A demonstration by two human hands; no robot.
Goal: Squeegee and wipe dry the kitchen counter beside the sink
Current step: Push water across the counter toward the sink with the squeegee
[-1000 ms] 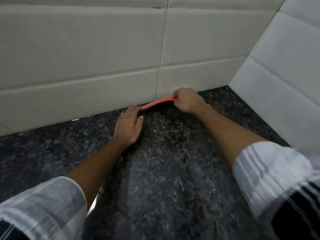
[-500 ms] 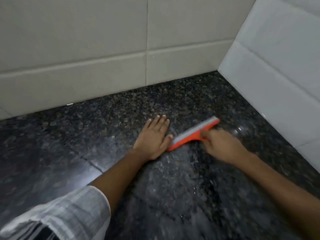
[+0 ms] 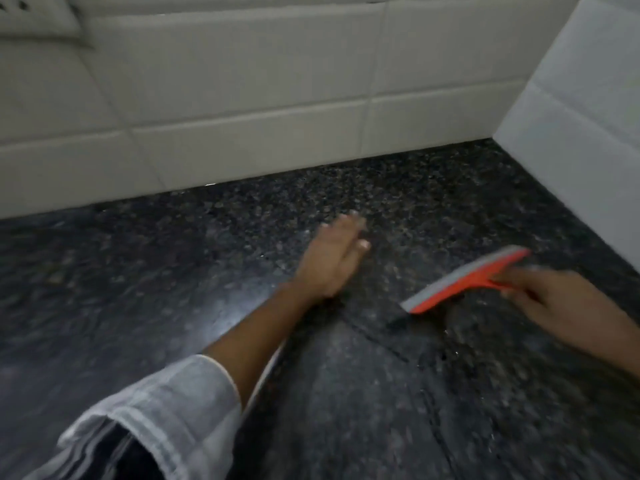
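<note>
Blurring right hand (image 3: 568, 303) gripping squeegee (image 3: 464, 282)

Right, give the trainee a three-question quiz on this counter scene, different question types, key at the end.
1. True or false: the left hand lies flat on the counter.
2. Which hand holds the orange squeegee?
A. left
B. right
C. both
3. Fill in: the squeegee's grey blade edge faces the ____ wall.

Key: 1 true. 2 B, the right hand grips its handle. 3 back, the tiled wall.
</note>
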